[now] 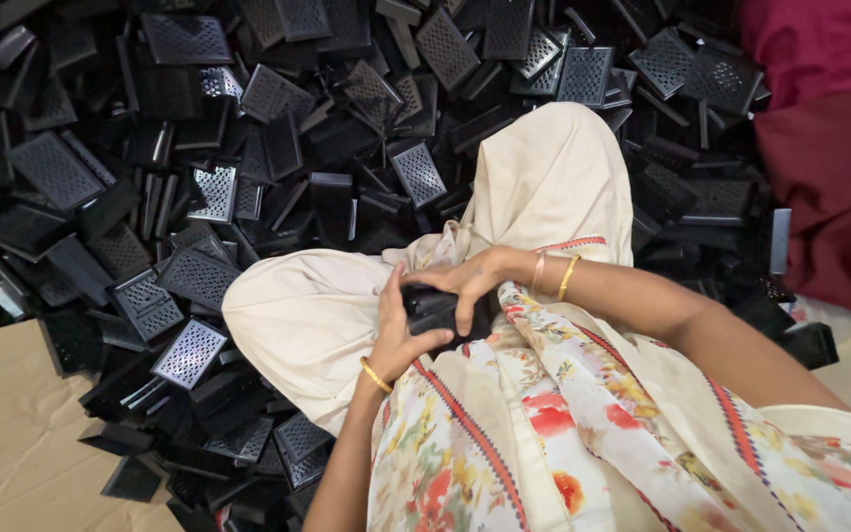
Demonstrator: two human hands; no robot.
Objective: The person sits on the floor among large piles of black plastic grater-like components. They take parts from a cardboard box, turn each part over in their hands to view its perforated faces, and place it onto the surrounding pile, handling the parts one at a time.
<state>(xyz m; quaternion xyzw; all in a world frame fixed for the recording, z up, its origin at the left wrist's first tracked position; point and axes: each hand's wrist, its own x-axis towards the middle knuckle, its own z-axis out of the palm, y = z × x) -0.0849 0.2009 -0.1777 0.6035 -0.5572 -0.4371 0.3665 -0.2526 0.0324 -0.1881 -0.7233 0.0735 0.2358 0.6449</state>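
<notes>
Black plastic parts [199, 158] cover the floor in a deep heap, many with perforated grille faces, spreading over cardboard [12, 424] at lower left; red cloth [829, 148] lies at upper right. The person sits with cream-clad knees in the pile. Both hands meet in the lap on one black piece [432, 307]: the left hand [396, 335] cups it from below, the right hand [465, 281] clamps over it. By the look, nearly the whole heap remains unhandled. No bin or box shows.
</notes>
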